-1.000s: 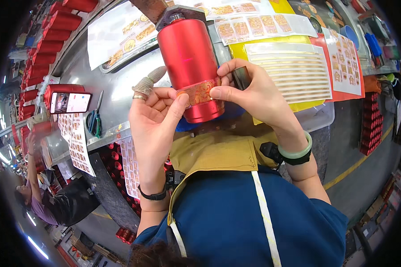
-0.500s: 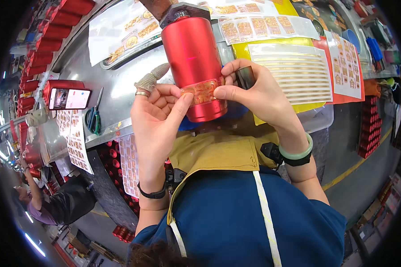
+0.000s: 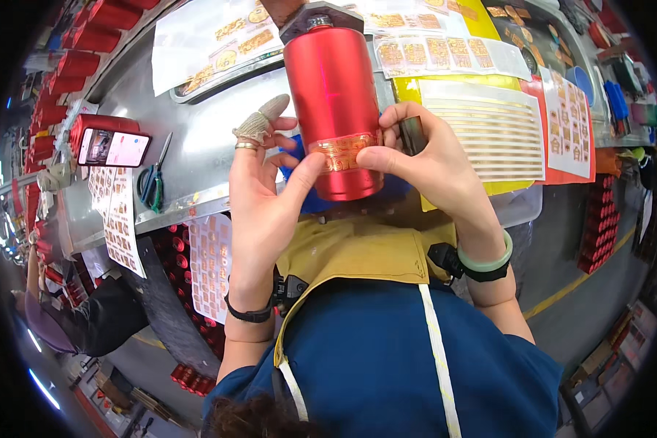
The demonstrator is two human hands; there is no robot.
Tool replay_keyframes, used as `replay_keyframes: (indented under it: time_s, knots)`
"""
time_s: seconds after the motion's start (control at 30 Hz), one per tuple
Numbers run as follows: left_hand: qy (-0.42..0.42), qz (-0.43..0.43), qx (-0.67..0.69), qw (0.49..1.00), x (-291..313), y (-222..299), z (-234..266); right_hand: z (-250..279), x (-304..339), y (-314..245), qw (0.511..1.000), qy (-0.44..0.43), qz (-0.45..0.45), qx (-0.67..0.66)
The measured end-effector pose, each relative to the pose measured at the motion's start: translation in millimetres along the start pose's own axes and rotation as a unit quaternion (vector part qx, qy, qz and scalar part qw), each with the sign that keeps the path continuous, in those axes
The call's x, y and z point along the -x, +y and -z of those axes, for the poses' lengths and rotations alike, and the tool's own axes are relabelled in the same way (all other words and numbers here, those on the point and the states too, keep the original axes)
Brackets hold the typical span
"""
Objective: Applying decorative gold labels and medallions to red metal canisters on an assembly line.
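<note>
A red metallic bottle (image 3: 331, 80) leans neck-away in front of me, its neck against a dark metal fitting. Round its lower part lies a gold patterned sticker (image 3: 341, 152). My left hand (image 3: 264, 182) has its thumb on the sticker's left end; its other fingers are spread off the bottle, and a pale cloth cover (image 3: 261, 121) wraps one fingertip. At the right end, my right hand (image 3: 436, 155) presses the sticker with its thumb, fingers bent along the bottle's side. A dark, glossy flat piece (image 3: 414, 136) is tucked in those right fingers.
Sheets of gold stickers (image 3: 434, 53) and gold strips (image 3: 482, 131) lie to the right on yellow and red backing. At left are a lit phone (image 3: 114, 147), scissors (image 3: 153, 182) and another sticker sheet (image 3: 123, 226). Beyond the table's left end is another person (image 3: 87, 317).
The bottle and both hands sit slightly farther right in view. My left fingers have lifted away from the bottle's side and spread, while its thumb stays at the sticker. The right hand keeps its pose.
</note>
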State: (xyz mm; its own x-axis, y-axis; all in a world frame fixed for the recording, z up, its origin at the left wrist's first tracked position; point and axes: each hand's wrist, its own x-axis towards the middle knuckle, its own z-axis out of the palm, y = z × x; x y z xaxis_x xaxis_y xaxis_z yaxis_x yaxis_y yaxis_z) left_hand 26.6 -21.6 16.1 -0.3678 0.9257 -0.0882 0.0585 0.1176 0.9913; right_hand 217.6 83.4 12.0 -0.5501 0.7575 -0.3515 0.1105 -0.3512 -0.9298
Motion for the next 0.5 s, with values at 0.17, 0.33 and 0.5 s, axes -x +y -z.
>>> replay_keyframes:
  time_s: [0.17,0.33,0.5]
  knots:
    - [-0.016,-0.028,0.103,0.994,-5,-13,-7,-3,-2,4,0.999,0.007,0.016,0.029]
    - [-0.075,-0.054,0.123,0.988,-7,-16,-17,-4,-3,2,1.000,0.004,0.003,0.029]
    - [-0.065,-0.047,0.143,0.986,-11,-19,-17,-2,-4,4,1.000,0.008,0.003,0.024]
